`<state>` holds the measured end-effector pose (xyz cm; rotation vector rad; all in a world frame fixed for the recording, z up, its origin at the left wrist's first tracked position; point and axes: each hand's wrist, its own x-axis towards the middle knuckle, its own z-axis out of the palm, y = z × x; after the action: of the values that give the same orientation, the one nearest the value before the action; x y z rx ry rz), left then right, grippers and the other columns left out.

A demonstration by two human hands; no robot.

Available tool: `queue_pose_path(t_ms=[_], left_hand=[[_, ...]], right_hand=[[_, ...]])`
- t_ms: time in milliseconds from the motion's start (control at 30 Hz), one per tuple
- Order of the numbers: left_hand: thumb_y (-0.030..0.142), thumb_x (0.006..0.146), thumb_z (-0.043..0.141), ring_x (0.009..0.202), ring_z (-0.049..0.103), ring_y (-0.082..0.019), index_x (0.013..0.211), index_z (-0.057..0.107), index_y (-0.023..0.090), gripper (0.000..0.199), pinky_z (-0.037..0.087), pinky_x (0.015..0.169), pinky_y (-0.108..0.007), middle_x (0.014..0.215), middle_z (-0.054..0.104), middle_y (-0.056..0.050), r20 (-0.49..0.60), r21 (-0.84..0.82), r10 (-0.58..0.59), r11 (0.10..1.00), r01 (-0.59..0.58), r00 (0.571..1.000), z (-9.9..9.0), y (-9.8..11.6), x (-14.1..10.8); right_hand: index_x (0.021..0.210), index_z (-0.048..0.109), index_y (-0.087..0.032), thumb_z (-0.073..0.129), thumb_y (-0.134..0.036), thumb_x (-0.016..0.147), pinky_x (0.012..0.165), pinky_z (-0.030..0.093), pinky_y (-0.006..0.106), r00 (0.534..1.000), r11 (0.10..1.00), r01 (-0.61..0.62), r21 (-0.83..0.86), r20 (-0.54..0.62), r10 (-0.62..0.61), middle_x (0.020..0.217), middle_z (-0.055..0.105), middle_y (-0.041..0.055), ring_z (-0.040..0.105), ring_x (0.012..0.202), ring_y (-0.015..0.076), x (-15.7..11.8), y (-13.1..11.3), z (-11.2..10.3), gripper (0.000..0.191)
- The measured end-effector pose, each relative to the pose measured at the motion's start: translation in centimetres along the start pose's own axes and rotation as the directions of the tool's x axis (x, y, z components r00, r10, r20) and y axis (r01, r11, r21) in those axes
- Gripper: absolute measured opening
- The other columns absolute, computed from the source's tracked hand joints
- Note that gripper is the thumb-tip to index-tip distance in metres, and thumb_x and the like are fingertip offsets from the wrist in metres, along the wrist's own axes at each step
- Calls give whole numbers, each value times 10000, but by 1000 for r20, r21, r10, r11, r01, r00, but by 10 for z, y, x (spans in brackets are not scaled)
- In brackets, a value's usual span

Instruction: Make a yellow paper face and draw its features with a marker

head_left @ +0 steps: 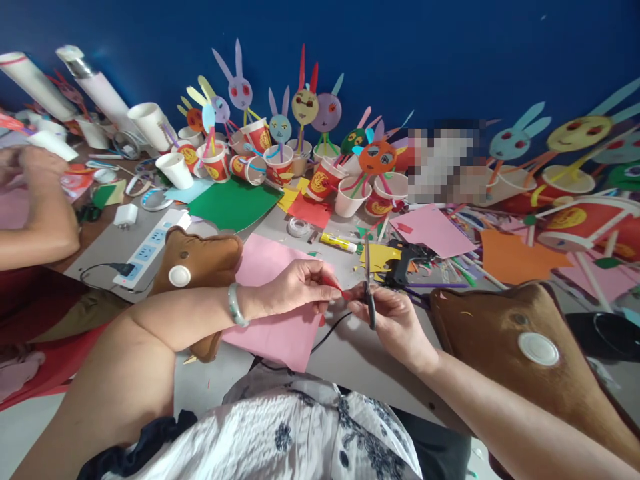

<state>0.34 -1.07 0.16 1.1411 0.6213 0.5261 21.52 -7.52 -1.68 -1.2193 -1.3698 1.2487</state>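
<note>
My left hand (300,288), a bangle at its wrist, pinches a small piece of red paper (334,279) over the front of the table. Close beside it, my right hand (397,327) has the scissors (371,303) hooked on its fingers, blades pointing up and away from the paper. The right fingertips meet the tip of the red piece; whether they grip it too is hard to make out. Under my left hand lies a large pink sheet (273,330). Beyond the hands are a yellow glue stick (339,242) and a black glue gun (400,267).
Paper cups with rabbit-faced figures (280,130) line the blue wall. Brown cushions (500,333) flank my hands. At left lie a power strip (145,250) and a green sheet (235,203); another person's arm (47,200) rests there. Pink and orange sheets (520,257) lie right, among paper scraps.
</note>
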Motion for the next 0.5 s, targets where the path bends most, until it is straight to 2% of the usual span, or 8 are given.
queue_pose_path(t_ms=[200,367,500], left_hand=[[503,774,870,535,673,-126,880,673,133,432,583,533,-253,648,667,-3,13,11,-20,1000,20,1000,1,-5,-2],[497,760,882,574,681,-117,931,669,122,463,573,541,-240,719,686,-11,25,-2,-76,997,76,997,1,-5,-2],[529,796,844,570,664,-106,880,660,114,462,551,535,-226,694,668,-9,32,45,-81,996,80,996,1,-6,-3]], right_hand=[[736,746,-210,904,-420,748,604,478,242,1000,999,12,41,-10,-12,680,668,-3,564,619,132,1,1,3,263],[704,718,-212,924,-392,722,619,464,239,999,998,40,49,-38,-38,687,645,-11,552,636,127,1,4,3,274],[701,721,-215,915,-397,733,633,464,251,998,998,53,31,-31,-52,692,643,-7,556,648,136,2,5,3,268]])
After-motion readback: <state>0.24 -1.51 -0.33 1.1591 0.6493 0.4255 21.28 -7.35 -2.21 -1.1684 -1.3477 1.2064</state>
